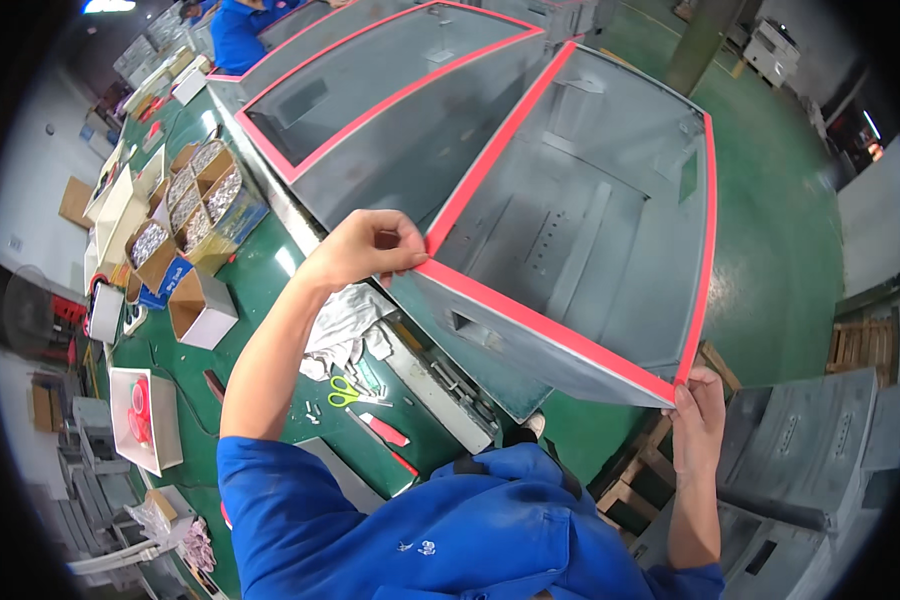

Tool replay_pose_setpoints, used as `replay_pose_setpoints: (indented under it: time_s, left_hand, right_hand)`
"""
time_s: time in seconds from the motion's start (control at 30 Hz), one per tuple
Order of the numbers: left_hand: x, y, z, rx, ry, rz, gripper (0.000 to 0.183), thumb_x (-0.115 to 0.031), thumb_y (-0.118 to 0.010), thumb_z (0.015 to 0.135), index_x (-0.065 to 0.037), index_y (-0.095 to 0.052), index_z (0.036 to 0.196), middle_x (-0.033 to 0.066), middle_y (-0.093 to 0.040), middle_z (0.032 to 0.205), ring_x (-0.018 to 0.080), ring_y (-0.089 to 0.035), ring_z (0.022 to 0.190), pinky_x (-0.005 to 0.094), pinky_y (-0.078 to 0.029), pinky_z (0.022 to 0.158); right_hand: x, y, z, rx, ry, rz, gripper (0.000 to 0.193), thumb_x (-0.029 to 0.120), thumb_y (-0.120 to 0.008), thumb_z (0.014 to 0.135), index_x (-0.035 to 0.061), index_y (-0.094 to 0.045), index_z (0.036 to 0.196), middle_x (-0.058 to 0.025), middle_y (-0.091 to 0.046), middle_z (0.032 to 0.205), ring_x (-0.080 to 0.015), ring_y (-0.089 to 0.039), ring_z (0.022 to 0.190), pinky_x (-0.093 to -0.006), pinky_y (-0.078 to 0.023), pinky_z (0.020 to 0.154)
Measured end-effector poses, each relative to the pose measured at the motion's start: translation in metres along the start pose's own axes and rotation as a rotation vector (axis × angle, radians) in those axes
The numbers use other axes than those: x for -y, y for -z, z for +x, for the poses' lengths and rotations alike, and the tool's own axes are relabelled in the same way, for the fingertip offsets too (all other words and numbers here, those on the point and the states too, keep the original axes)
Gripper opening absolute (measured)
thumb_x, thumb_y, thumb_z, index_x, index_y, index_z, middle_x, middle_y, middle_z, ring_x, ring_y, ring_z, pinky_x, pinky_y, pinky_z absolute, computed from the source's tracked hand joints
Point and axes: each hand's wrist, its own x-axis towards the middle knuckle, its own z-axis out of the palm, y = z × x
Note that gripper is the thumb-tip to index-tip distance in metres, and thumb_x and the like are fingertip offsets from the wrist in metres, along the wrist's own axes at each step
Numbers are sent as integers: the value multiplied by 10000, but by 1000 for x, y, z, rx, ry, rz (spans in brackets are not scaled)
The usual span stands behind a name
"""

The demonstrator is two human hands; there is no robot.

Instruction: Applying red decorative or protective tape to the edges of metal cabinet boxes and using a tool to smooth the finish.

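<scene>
A grey metal box [560, 230], open at the top, stands before me with a red adhesive-looking strip [550, 322] along its rim. My left hand [375, 245] is closed in a pinch on the strip at the near left corner, thumb and forefinger together. At the near right corner, my right hand [700, 410] grips the strip where it meets the rim, thumb on top; its other fingers are partly hidden behind the edge. Whether either strip end is loose cannot be made out. A small rectangular slot [465, 324] shows in the near wall.
More grey boxes with red rims [390, 90] stand beyond, near a person in blue [240, 35]. On the green bench [270, 370] lie green-handled scissors [342, 391], a red-handled cutter [385, 430], white cloth [345, 325] and divided cartons of small metal parts [205, 200]. Wooden pallets [635, 480] and grey panels [800, 440] are at right.
</scene>
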Motion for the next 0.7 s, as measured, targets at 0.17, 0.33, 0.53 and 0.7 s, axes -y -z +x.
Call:
replay_pose_setpoints:
  time_s: [0.17,0.33,0.53,0.7]
  left_hand:
    - [8,-12,0,-113,-31,-126,172,-24,-649,733,-28,-537,863,-16,-493,692,61,-505,604,188,-414,424]
    - [32,-22,-2,-206,-122,-414,180,-38,-532,804,-24,-537,983,-1,-524,757,58,-487,570,185,-420,450]
    - [32,-56,-2,-467,-162,-461,243,-80,-548,832,-22,-535,1068,-31,-513,776,15,-419,545,152,-326,434]
    - [31,-68,-1,-650,-137,-425,222,-84,-580,815,-27,-576,1029,-39,-519,749,-4,-374,531,152,-228,412]
  right_hand:
    - [-1,3,-1,14,39,22,213,-2,-473,828,51,-426,1029,-28,-484,859,-99,-477,764,-239,-401,651]
    - [1,19,6,115,25,84,227,-43,-451,822,18,-455,1041,-55,-503,867,-121,-484,769,-259,-408,686]
    - [10,35,27,184,934,-750,185,12,-559,713,2,-591,895,-131,-565,946,-269,-539,889,-357,-444,749]
    - [-5,41,62,450,1384,-857,177,77,-604,680,102,-602,856,-14,-609,964,-178,-547,927,-330,-433,813]
